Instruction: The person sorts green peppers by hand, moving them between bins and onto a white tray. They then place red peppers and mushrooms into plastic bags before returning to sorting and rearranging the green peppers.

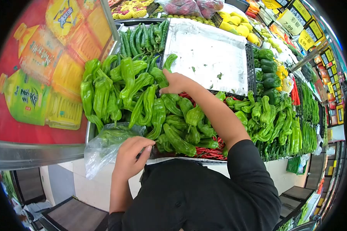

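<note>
Large light-green peppers (104, 92) lie heaped across the middle of the display. My right hand (173, 82) reaches over the heap, its fingers closed around a curved green pepper (158, 76) near the back of the pile. Near the front edge, my left hand (134, 156) is beside a clear plastic bag (100, 148) with green produce inside. Its thumb and fingers are bent close together at the tip of a pepper stem; whether they grip anything is hard to make out. Small red chillies (210, 153) show beneath the green peppers.
A white-lined tray (208, 50) with leaf scraps lies behind the heap. Thin dark-green chillies (142, 38) fill the back left. Dark bell peppers (269, 71) and more green peppers (273, 119) are on the right. A red drinks panel (38, 73) stands on the left.
</note>
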`<state>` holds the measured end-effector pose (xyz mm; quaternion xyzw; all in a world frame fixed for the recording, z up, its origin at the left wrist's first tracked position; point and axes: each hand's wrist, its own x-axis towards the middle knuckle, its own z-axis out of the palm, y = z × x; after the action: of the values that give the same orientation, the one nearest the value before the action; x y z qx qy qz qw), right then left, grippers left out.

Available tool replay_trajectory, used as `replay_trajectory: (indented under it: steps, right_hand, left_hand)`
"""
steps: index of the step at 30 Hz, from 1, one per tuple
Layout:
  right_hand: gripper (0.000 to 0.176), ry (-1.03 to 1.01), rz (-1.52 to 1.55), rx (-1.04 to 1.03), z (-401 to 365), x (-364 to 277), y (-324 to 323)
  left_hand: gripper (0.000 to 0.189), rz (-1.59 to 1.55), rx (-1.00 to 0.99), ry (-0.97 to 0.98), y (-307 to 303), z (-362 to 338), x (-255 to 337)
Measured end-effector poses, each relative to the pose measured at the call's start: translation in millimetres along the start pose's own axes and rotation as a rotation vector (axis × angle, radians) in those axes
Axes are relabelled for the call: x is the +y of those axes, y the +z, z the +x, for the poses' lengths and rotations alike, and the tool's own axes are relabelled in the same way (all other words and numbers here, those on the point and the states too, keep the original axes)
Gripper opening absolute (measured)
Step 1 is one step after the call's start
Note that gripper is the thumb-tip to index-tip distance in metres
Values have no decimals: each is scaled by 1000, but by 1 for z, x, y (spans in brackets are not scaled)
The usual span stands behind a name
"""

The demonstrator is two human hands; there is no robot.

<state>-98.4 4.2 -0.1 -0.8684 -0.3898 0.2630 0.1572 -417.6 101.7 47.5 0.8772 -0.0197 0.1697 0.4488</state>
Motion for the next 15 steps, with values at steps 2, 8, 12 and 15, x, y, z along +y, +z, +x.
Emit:
replay_trajectory:
  steps: [2, 8, 12, 15]
  right_hand:
    - [89, -101, -66, 185, 12, 19, 24]
    - [66, 29, 741, 202, -6, 28, -35]
    - [61, -124, 617, 400, -28, 60, -83]
    - [49, -77, 56, 496, -2, 130, -101]
  left_hand:
    - [11, 15, -16, 35, 0, 5, 3]
    - [12, 78, -21, 6, -12, -1, 16]
    - [13, 141, 85, -69, -28, -19, 20]
    - [12, 186, 191, -175, -44, -33, 29]
